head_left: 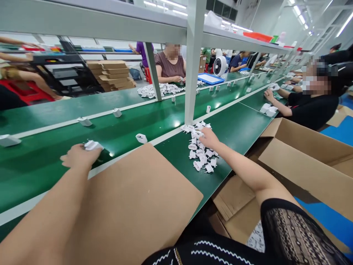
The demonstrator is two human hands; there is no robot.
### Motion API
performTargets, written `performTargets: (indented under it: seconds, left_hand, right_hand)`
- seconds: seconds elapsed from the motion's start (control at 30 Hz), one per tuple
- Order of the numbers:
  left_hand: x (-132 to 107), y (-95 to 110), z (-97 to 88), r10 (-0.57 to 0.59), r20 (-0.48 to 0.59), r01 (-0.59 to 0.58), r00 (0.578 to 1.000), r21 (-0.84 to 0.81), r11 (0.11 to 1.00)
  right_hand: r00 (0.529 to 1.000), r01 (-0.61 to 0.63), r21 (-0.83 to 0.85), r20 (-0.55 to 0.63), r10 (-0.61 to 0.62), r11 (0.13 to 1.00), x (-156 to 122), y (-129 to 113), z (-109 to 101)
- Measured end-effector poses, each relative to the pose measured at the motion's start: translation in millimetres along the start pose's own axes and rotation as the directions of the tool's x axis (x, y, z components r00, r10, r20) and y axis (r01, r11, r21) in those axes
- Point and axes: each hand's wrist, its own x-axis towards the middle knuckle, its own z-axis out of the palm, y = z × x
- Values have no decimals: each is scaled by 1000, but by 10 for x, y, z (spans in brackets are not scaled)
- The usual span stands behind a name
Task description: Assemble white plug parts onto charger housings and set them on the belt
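My left hand (79, 156) is over the green conveyor belt, its fingers closed round a white charger housing (93, 145) with small metal parts on top. On the green worktop lies a loose pile of white two-pin plug pieces (202, 159). My right hand (209, 139) reaches to the far part of this pile, with the fingers closed on a white plug piece (198, 134) that they partly hide. Another white housing (141, 138) lies on the belt between my hands. Several more, such as a white housing (84, 121), stand farther along the belt.
A cardboard sheet (132, 198) covers the worktop before me. A metal post (190, 73) rises beyond the pile and supports an overhead shelf (110, 22). Open cardboard boxes (309, 165) stand at right. Co-workers (311, 99) sit along the line; one across (171, 66) handles white parts.
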Motion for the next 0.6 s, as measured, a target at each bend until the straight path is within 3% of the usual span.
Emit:
performTargets:
  seconds: [0.07,0.13,0.17,0.23,0.3,0.4,0.5,0.6]
  left_hand:
    - [-144,148,56,-153,-242,143,958,-58,988]
    - [-306,354,145,-36,-357,5,934,-88,996]
    - [-369,462,205,59,-349,-93,935,-81,992]
    - [-433,654,345,272,-155,-290,950,-108,951]
    - [-430,786,488,332,-16,-329,943,-173,928]
    - [-397,878,642,331,139,-282,933,-289,915]
    - [-440,900,676,334,144,-270,931,-344,899]
    - [-628,854,568,388,123,-300,914,-438,847]
  right_hand:
    - [994,44,-77,102,-36,996,349,-299,85]
    - [989,53,-108,144,-37,993,654,-575,210]
    - [988,36,-119,152,-18,992,773,-688,272]
    - [984,-16,-158,173,44,987,932,-850,364]
    - [977,-51,-192,193,89,980,981,-934,401]
    - [975,-26,-201,212,70,979,890,-987,365]
    - [980,9,-171,199,25,985,717,-1032,281]
    - [987,17,-117,158,2,993,572,-1110,191]
